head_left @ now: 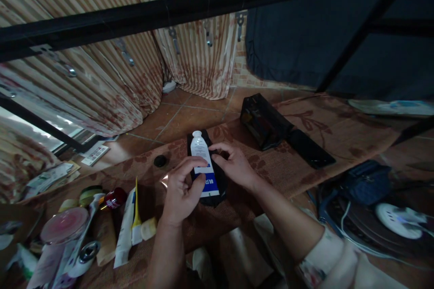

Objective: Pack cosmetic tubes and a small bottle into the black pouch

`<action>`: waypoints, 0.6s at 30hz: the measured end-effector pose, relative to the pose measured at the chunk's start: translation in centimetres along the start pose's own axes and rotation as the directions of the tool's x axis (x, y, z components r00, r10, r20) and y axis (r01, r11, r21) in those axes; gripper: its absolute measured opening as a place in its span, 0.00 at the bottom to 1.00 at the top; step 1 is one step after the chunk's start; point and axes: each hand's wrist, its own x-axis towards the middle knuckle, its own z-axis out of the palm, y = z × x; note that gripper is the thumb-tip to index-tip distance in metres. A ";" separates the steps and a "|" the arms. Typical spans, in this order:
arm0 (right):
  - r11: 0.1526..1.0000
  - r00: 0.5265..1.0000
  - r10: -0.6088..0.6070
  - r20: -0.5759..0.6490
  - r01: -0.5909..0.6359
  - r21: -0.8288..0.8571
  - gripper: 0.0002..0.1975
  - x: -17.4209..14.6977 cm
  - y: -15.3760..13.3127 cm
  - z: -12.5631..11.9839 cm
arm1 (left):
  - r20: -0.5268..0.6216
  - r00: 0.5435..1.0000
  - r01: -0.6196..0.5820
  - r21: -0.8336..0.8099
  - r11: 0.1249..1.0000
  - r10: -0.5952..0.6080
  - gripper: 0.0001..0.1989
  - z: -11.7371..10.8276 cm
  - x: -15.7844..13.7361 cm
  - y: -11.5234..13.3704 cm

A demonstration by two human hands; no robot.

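**Soft tube pinched over a dark pouch**

The left hand [181, 189] pinched the white and blue tube [202, 162] at its lower half, thumb on the blue label and fingers curled over the near edge. The right hand [233, 165] pressed its fingertips on the dark pouch [219, 180] just beside that grip, beneath the tube. The tube lay on the pouch on the patterned mat [288, 162], neck pointing away from the grip. Its cap [160, 160] sat apart, left of the pinch. The tube looked light, soft-walled and smooth, likely to ooze if squeezed mid-body; holding it near the stiffer shoulder or the crimped end seemed safer.
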 end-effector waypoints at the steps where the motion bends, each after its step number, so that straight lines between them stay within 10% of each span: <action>1: 1.000 1.000 0.002 0.002 -0.002 0.004 0.12 0.0 0.0 -0.1 | 0.021 1.000 -0.016 0.031 0.999 0.015 0.09 0.1 0.0 -0.1; 18: 0.998 0.998 0.042 -0.036 -0.040 0.053 0.15 0.2 0.4 -0.7 | 0.066 0.991 -0.131 0.240 0.962 0.118 0.06 0.1 0.7 -0.9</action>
